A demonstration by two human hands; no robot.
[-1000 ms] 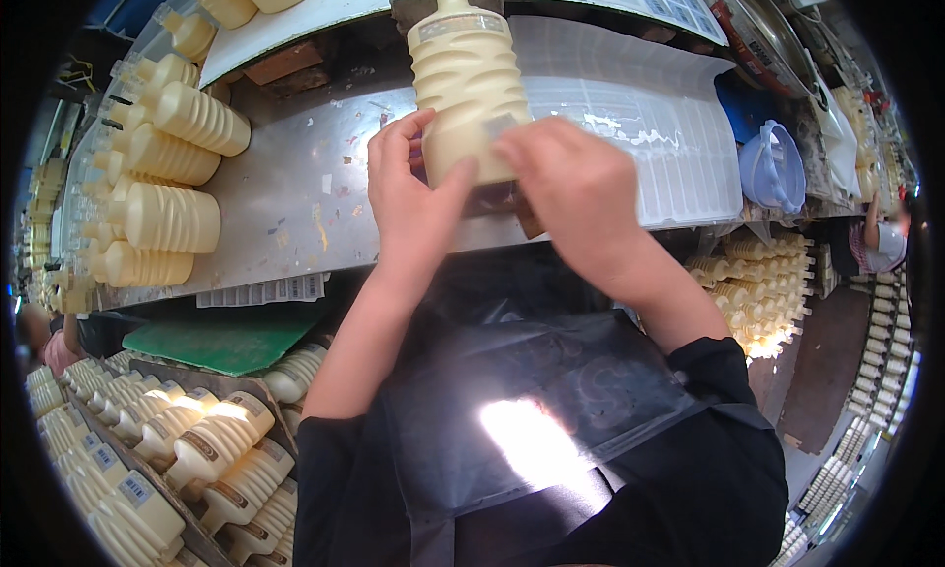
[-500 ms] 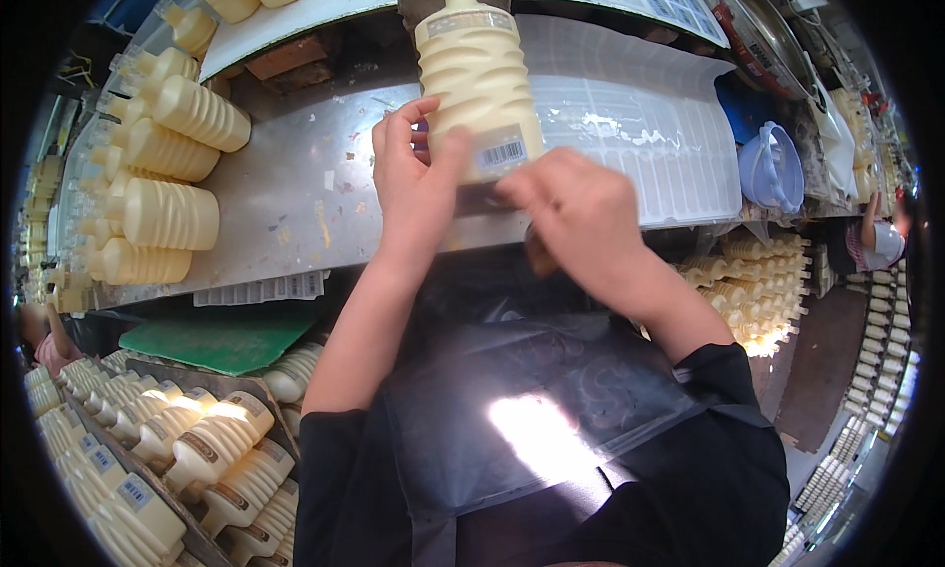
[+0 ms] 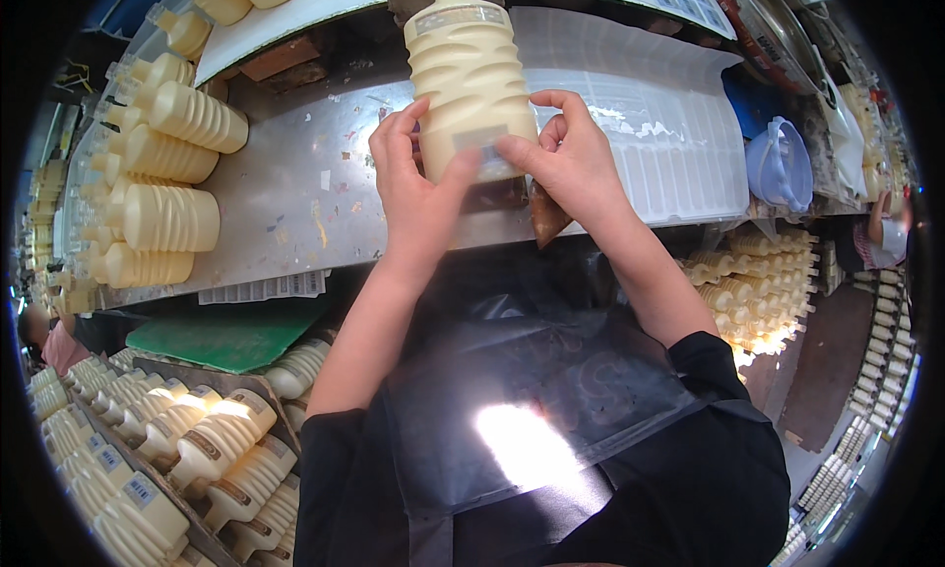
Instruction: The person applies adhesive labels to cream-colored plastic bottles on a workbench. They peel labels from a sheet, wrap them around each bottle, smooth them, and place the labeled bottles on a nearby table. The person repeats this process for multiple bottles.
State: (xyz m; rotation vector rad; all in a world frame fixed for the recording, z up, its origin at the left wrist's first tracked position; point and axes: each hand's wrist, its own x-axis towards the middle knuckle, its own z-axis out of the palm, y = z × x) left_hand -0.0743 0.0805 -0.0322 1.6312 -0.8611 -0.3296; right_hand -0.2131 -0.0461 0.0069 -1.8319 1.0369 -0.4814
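A cream bottle with wavy ridges [image 3: 468, 85] lies at the middle of the bench, its neck pointing away from me. My left hand [image 3: 418, 178] grips its lower left side, fingers curled along the edge. On the opposite side, my right hand [image 3: 574, 163] holds the lower right edge with bent fingers. Both thumbs press on a small grey label [image 3: 479, 139] near the bottle's base; its print is blurred. A darker band label [image 3: 459, 19] circles the shoulder. Below my right palm shows a brown pointed piece [image 3: 547, 218]; what it is I cannot tell.
Several cream bottles [image 3: 172, 216] are stacked at the left of the metal bench [image 3: 285, 188]. A translucent ridged sheet [image 3: 660, 163] lies on the right, beside a lilac basket [image 3: 778, 168]. Crates of labelled bottles [image 3: 221, 434] stand low left, near a green board [image 3: 226, 333].
My right hand has moved from below the bottle's base onto its right side, thumb now on the label. My left hand stays on the left side.
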